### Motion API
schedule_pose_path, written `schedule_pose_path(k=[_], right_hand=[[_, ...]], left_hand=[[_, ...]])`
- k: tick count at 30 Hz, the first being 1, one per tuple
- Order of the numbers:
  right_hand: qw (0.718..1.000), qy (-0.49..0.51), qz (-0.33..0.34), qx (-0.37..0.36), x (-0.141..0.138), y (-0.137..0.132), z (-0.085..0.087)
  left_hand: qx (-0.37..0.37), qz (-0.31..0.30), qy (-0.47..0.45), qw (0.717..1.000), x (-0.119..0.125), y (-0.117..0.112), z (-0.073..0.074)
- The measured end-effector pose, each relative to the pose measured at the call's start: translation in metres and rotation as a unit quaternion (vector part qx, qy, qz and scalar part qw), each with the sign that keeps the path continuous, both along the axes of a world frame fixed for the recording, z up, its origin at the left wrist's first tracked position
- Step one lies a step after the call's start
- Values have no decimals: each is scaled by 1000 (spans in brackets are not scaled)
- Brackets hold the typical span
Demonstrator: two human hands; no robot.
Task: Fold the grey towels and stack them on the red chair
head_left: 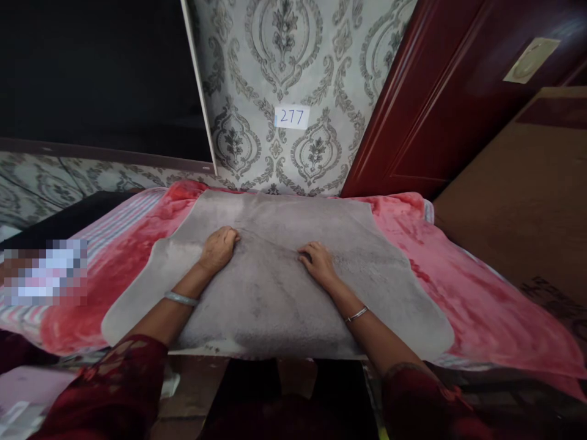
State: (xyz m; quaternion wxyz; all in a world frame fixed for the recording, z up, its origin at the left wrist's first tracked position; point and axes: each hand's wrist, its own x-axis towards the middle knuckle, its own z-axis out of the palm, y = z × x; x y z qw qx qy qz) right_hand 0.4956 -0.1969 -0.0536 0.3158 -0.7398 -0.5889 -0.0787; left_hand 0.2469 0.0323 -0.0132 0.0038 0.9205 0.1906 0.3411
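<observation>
A grey plush mat (pixel 270 293) with rounded lower corners lies spread out before me, slightly creased. My left hand (pixel 220 249) is closed on its upper left part, the fingertips pinched at the pile. To the right, my right hand (pixel 318 261) rests on the same mat with curled fingers, thumb and fingertips gripping its surface. A thin raised line runs across the mat between the two hands; whether it is a fold or a thread I cannot tell. Both palms face down.
Under the mat is a red-pink plush blanket (pixel 477 293) with a striped edge. A large dark screen (pixel 101 79) stands at the back left. A paper marked 277 (pixel 292 117) hangs on the patterned wall. On the right are a dark red door (pixel 426 104) and a cardboard box (pixel 518 201).
</observation>
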Motion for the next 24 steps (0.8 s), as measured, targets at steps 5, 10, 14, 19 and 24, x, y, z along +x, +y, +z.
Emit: schedule_pose_path(k=[5, 10, 14, 19, 24], right_hand=[[1000, 3, -30, 6, -5, 5, -1], [995, 6, -53, 80, -10, -3, 2], [992, 1, -75, 102, -14, -6, 2], [995, -14, -67, 78, -13, -2, -4], [996, -57, -17, 66, -12, -5, -5]], left_hand=[[3, -8, -24, 1000, 1, 0, -6], [-23, 9, -36, 999, -2, 1, -11], [-24, 18, -41, 999, -4, 1, -12], [10, 52, 19, 998, -3, -1, -12], [26, 66, 62, 996, -2, -3, -13]])
